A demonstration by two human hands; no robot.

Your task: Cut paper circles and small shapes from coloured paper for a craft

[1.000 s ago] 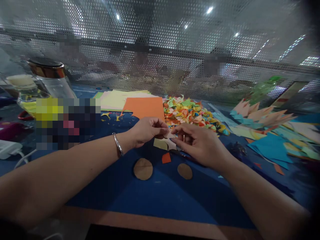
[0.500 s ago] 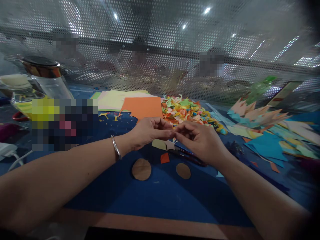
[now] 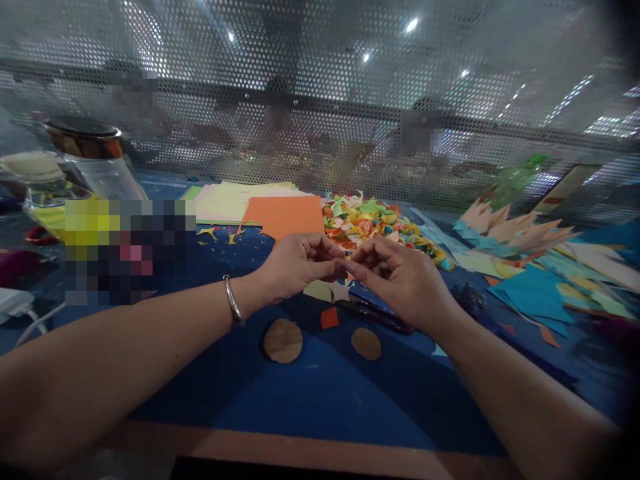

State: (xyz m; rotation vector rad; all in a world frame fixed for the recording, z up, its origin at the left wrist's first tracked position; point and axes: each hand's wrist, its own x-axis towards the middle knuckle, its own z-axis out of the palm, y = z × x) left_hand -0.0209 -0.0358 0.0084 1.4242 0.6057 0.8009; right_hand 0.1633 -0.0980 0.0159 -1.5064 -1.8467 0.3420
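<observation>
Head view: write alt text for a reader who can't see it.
A person's left hand and right hand meet above a blue tabletop; anything pinched between them is too small to tell. Two brown discs lie nearer, a colourful heap of scraps beyond.

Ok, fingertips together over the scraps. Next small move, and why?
I'd probably ease the right hand back slightly while the left hand holds its pinch. The fingertips of both hands meet above the pale pointed scrap, and anything between them is too hidden to make out; a small gap might show it.
</observation>
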